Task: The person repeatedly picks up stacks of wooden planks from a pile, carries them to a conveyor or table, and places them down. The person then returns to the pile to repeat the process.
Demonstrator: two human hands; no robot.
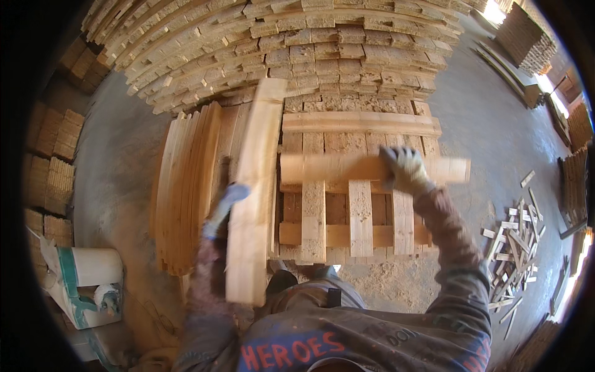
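Note:
My gloved left hand (227, 201), smeared by motion, grips the left edge of a long pale wooden board (255, 186). That board stands out above the work, running from near my body toward the far stack. My right hand (404, 168), in a whitish glove with dark patches, is closed over a shorter wooden board (334, 168). This one lies crosswise above a slatted wooden pallet frame (313, 211) made of spaced planks. Another crosswise plank (359, 123) rests along the frame's far side. The fingertips under the right-hand board are hidden.
Left of the frame, several boards (183, 186) stand on edge. A large lumber stack (297, 49) rises beyond. Wood offcuts (517, 245) lie heaped on the right floor. A white and green container (87, 282) stands at lower left. Sawdust (396, 282) covers the floor near my feet.

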